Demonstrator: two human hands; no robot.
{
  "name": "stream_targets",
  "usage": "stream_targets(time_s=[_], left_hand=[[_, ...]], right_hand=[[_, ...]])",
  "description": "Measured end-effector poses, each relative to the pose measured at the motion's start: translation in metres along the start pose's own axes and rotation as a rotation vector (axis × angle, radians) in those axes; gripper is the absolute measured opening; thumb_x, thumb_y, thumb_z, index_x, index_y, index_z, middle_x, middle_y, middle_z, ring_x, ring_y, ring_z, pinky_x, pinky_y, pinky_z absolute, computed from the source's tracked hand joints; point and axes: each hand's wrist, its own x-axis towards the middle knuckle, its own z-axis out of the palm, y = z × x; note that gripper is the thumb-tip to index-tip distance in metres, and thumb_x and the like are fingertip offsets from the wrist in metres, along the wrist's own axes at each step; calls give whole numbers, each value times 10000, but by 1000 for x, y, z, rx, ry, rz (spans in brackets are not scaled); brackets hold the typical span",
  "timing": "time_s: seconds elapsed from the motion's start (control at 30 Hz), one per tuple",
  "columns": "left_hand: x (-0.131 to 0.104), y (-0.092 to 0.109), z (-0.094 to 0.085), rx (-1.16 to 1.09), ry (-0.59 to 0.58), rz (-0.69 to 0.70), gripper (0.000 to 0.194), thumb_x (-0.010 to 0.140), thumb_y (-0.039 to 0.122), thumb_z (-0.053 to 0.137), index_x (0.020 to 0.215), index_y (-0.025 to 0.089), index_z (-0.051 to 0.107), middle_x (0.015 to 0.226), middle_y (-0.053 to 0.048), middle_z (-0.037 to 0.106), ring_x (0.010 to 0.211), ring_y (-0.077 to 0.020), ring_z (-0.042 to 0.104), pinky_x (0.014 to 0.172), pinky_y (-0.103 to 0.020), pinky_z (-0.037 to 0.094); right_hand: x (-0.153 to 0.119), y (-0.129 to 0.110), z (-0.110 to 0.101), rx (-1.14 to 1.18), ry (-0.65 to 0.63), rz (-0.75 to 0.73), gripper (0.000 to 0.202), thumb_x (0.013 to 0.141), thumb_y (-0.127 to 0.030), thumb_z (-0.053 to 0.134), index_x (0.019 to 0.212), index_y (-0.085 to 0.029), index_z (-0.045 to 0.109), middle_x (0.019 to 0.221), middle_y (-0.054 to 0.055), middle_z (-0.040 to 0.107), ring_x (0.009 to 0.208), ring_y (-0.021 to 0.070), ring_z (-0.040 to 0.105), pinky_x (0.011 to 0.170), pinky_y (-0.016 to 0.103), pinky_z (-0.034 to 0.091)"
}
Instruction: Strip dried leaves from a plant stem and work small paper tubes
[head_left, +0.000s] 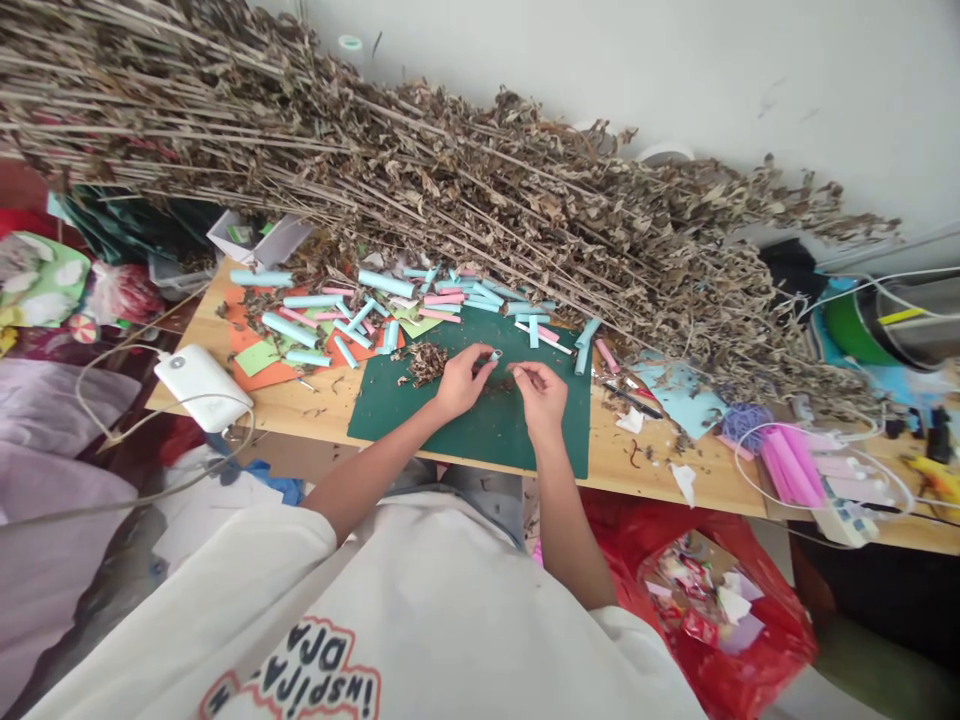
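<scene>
My left hand [463,383] pinches a small light-blue paper tube [496,354], its round open end facing up. Just to the right, my right hand [541,390] has thumb and fingertips pressed together on something too small to make out. Both hands are over the dark green mat [472,430], a short gap apart. A small heap of dry brown leaves [427,363] lies beside my left hand. Behind the hands, several blue and pink paper tubes [385,283] are scattered over the orange paper [251,372] and the table.
Long dried stalks with leaves [450,190] spread across the back. At the left edge sits a white power bank [202,385] with a cable. Blue paper [684,393] and purple yarn [745,427] lie right. A red bag [780,640] of scraps is below the table's front edge.
</scene>
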Motion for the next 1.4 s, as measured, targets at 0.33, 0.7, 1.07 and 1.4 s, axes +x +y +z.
stream_targets(time_s=[0.33, 0.7, 1.07, 1.4], left_hand=[[0, -1, 0, -10, -20, 7, 161, 926, 283, 550, 1038, 183, 609, 983, -51, 678, 863, -143, 657, 737, -235, 568], [0, 0, -2, 32, -54, 51, 166, 936, 282, 531, 1049, 185, 602, 1005, -53, 667, 877, -146, 640, 740, -237, 553], [-1, -1, -2, 38, -71, 59, 167, 936, 251, 522, 1072, 191, 598, 1013, -54, 660, 875, -149, 633, 747, -244, 538], [-2, -3, -1, 81, -76, 76, 166, 937, 278, 533, 1062, 193, 601, 1008, -54, 664, 883, -154, 628, 754, -250, 527]], right_hand=[[-1, 3, 2, 106, 57, 111, 263, 716, -395, 714, 842, -165, 694, 773, 54, 728, 649, 159, 652, 651, 316, 555], [9, -40, 6, -360, -49, -326, 194, 879, -352, 596, 943, -221, 725, 928, 69, 731, 835, 217, 662, 816, 384, 544], [8, -41, 1, -641, -135, -511, 196, 928, -280, 511, 962, -231, 698, 965, 83, 665, 950, 240, 595, 869, 388, 491], [19, -46, -2, -632, -218, -467, 146, 890, -205, 523, 894, -224, 668, 871, 55, 691, 860, 231, 621, 810, 369, 496]])
